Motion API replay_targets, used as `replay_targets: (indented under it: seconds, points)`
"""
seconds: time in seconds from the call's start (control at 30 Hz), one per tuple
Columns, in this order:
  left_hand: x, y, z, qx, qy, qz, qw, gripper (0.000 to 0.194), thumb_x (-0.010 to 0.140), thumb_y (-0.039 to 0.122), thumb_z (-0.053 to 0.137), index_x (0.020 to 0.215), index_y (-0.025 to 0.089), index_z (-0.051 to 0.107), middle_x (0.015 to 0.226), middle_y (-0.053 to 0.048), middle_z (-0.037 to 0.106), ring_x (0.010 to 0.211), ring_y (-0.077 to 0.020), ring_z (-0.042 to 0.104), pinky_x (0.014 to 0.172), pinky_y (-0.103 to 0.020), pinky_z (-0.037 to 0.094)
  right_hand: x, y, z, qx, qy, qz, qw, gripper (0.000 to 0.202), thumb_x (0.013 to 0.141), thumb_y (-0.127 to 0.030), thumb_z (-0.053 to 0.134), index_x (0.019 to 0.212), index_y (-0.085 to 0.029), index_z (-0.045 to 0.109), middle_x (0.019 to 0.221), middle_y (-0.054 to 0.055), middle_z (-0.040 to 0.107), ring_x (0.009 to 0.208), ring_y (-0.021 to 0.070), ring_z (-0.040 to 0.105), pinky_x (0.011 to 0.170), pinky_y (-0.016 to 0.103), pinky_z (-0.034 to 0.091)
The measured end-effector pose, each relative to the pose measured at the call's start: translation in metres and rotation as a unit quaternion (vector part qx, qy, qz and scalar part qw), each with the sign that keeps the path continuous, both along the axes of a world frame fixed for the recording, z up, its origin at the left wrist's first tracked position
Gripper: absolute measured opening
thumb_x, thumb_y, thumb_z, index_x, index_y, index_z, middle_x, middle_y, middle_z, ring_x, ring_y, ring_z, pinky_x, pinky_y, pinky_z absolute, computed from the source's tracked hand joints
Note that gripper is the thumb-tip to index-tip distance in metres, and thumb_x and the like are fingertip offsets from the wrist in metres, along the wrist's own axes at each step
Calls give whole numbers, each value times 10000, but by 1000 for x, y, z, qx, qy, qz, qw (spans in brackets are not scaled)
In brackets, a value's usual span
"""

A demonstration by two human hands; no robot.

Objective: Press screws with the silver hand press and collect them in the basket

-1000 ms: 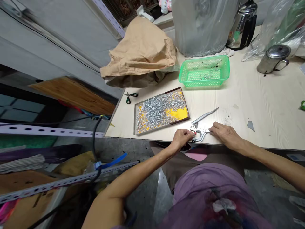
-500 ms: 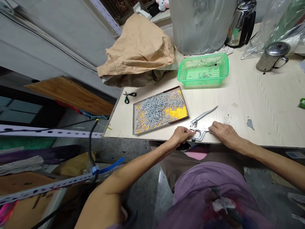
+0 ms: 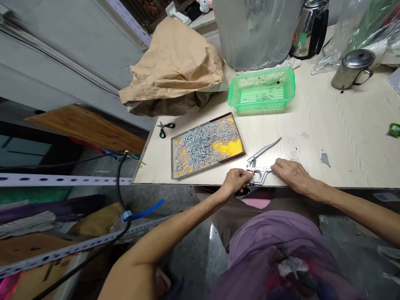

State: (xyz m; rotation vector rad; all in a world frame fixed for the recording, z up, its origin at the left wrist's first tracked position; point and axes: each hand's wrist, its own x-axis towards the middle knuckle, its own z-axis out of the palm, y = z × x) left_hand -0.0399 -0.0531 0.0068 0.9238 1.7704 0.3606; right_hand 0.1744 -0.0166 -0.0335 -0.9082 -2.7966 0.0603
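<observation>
A pair of silver snap pliers [image 3: 263, 176] lies at the table's front edge, its long upper handle [image 3: 265, 149] raised and a small spring below it. My right hand [image 3: 290, 174] is closed on the right end of the pliers' frame. At the other end, by the jaw, the fingertips of my left hand [image 3: 236, 181] are pinched together. A bit of red shows beside them; whatever they hold is too small to make out. Just behind my left hand is a shallow tray [image 3: 208, 168] of many small silver metal pieces [image 3: 200, 143] on a yellow bottom.
A green plastic basket [image 3: 261, 105] with a few small pieces stands behind the tray. Green-handled scissors [image 3: 165, 129] lie at the left, near a brown paper bag [image 3: 175, 62]. A metal mug [image 3: 353, 71] and a kettle [image 3: 309, 31] stand at the back right.
The whole view has shifted slightly. Both hands stay at the pliers, with my left fingertips still pinched by the jaw. The upper handle remains raised.
</observation>
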Motion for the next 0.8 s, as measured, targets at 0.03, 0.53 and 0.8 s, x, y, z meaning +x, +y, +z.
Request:
replay_targets:
  seconds: [0.03, 0.53, 0.8]
  points:
    - [0, 0, -1, -8, -19, 20, 1000, 169, 814, 160, 632, 654, 112, 606, 437, 88, 438, 343, -34, 374, 334, -145, 311, 0, 0, 0, 12, 6, 6, 1000, 222, 911, -34, 422, 843, -146, 602, 767, 47, 561, 626, 144, 428, 544, 282, 249]
    - [4, 8, 5, -111, -20, 47, 993, 296, 885, 112, 608, 595, 119, 547, 373, 83, 454, 270, -23, 362, 303, -134, 301, 2, 9, -6, 117, 33, 75, 990, 302, 938, -14, 352, 792, -151, 577, 695, 30, 511, 629, 155, 402, 589, 297, 300]
    - [1, -1, 0, -83, -58, 33, 994, 188, 886, 134, 616, 699, 111, 603, 355, 88, 454, 286, -40, 407, 344, -128, 365, 0, 17, -6, 129, 27, 82, 988, 317, 976, -61, 335, 832, -149, 604, 690, 29, 523, 622, 149, 412, 592, 305, 306]
